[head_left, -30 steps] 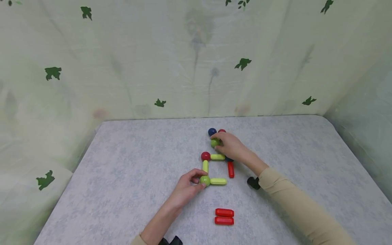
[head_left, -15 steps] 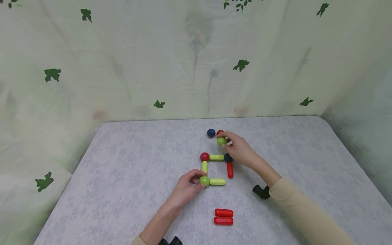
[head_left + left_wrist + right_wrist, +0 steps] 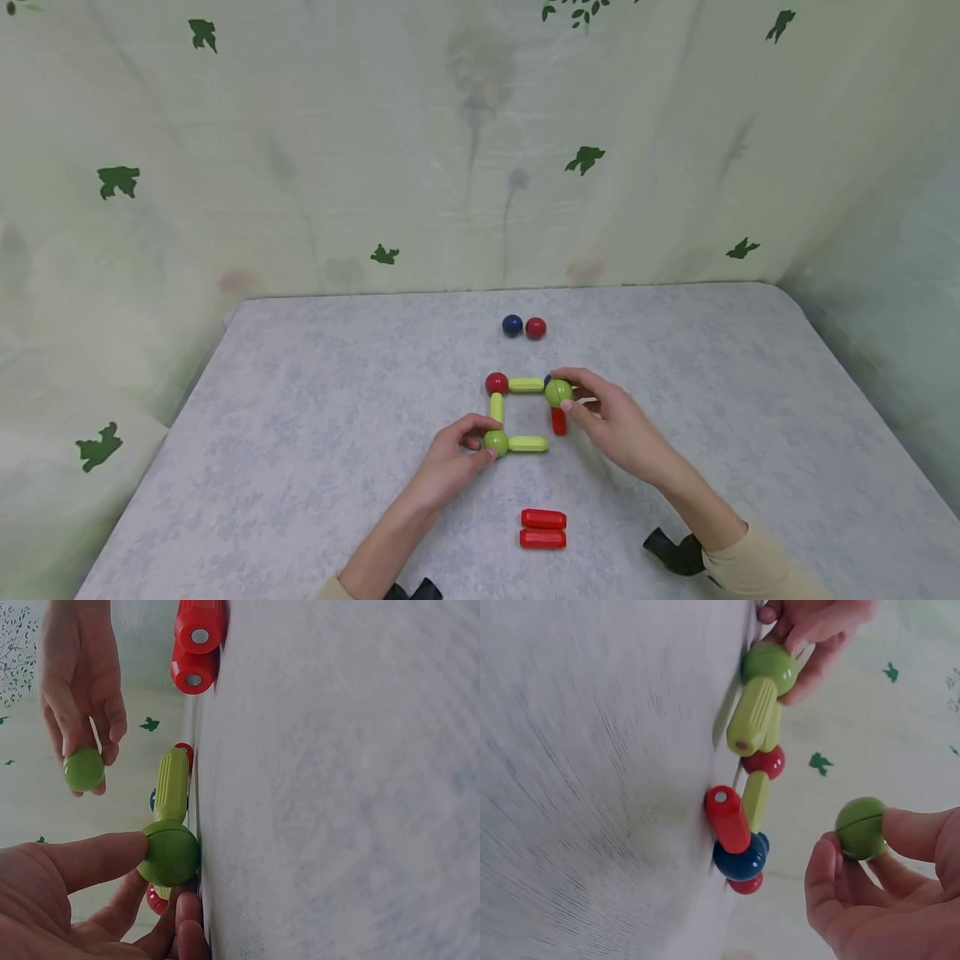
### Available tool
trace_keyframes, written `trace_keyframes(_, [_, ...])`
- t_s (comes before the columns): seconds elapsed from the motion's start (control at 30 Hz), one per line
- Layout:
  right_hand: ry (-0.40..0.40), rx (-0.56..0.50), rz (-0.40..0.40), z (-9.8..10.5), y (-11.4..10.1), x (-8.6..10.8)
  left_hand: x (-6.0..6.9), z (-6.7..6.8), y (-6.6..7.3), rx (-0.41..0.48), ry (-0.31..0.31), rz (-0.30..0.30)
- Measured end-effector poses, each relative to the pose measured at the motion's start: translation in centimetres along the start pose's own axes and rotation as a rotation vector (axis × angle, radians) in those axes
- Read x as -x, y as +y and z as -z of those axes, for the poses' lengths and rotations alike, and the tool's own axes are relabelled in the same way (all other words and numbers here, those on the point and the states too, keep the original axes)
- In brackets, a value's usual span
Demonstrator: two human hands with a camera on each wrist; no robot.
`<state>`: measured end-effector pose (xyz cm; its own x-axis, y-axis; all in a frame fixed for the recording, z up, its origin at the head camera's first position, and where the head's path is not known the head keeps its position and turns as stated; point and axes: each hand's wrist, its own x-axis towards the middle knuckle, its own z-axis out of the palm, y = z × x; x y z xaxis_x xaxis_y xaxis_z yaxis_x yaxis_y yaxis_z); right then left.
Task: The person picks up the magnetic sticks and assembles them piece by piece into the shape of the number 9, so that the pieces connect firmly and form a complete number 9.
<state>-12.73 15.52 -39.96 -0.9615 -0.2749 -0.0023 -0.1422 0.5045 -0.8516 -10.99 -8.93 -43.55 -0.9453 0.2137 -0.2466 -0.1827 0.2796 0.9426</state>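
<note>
My left hand (image 3: 453,454) pinches a green ball (image 3: 169,853) that sits on the table at a corner of a frame of rods and balls. From that ball one yellow-green rod (image 3: 528,444) points right and another (image 3: 497,408) runs back to a red ball (image 3: 497,383). A third yellow-green rod (image 3: 527,385) joins the red ball to a dark blue ball (image 3: 740,859), from which a red rod (image 3: 727,819) comes forward. My right hand (image 3: 618,425) holds a second green ball (image 3: 861,828) between thumb and fingers, raised above the table near the red rod.
Two loose red rods (image 3: 543,528) lie side by side in front of the frame. A loose blue ball (image 3: 512,325) and a loose red ball (image 3: 536,327) stand behind it. A leaf-printed curtain (image 3: 322,150) hangs beyond the table's back edge.
My right hand has lifted the second green ball away from the loose blue and red balls and carried it forward and right, over the frame. The left hand stays on its ball.
</note>
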Motion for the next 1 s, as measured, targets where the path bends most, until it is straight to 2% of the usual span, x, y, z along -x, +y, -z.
trace_keyframes(0.2, [0.040,-0.034,-0.110,-0.8,-0.1,2.1,0.0,0.0,0.0,0.010,-0.004,0.003])
trace_keyframes(0.4, [0.064,-0.059,-0.217,-1.8,0.5,3.0,0.0,0.1,-0.1,0.021,-0.003,0.004])
trace_keyframes(0.73, [0.026,-0.040,-0.220,-2.4,2.0,3.5,0.0,0.1,-0.1,0.023,-0.003,0.001])
trace_keyframes(1.0, [-0.010,0.002,-0.245,-2.7,2.2,3.1,0.0,0.1,-0.1,0.014,-0.002,0.000])
